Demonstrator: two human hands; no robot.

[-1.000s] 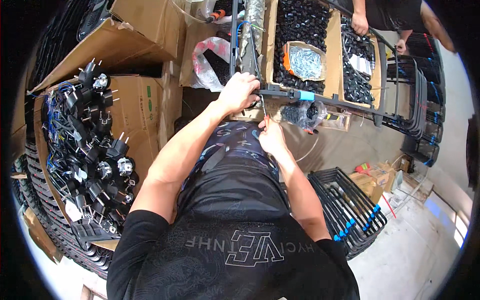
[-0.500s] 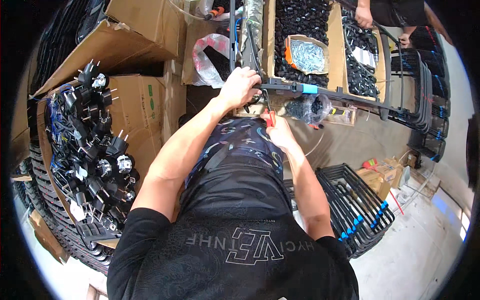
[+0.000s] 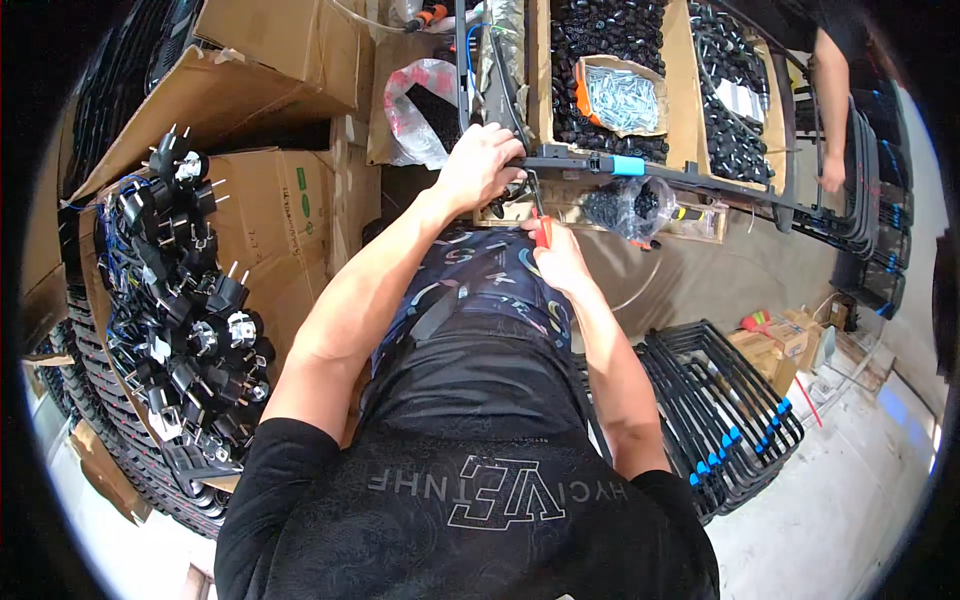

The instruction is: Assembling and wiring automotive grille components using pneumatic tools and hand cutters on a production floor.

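Note:
My left hand (image 3: 482, 168) is closed around the corner of a black tubular frame (image 3: 570, 161). The frame runs to the right above my lap and carries a piece of blue tape (image 3: 628, 166). Below the frame my right hand (image 3: 563, 262) is closed on a red-handled screwdriver (image 3: 543, 232). Its thin shaft points up at the frame's underside, beside my left fingers. Those fingers hide where the tip meets the frame. A thin black cable (image 3: 508, 90) runs up from near my left hand.
Cardboard boxes of small black parts (image 3: 608, 30) stand ahead, with a tray of screws (image 3: 622, 98) on one. Black plugs (image 3: 190, 290) are heaped at left. Frames (image 3: 720, 400) are stacked at right. A co-worker's arm (image 3: 832, 100) hangs at upper right. A plastic bag (image 3: 640, 208) lies beyond my right hand.
The co-worker's hands have left the parts box and the frame's far end; one arm now hangs further right. My hands keep nearly the same place, and the view has shifted slightly.

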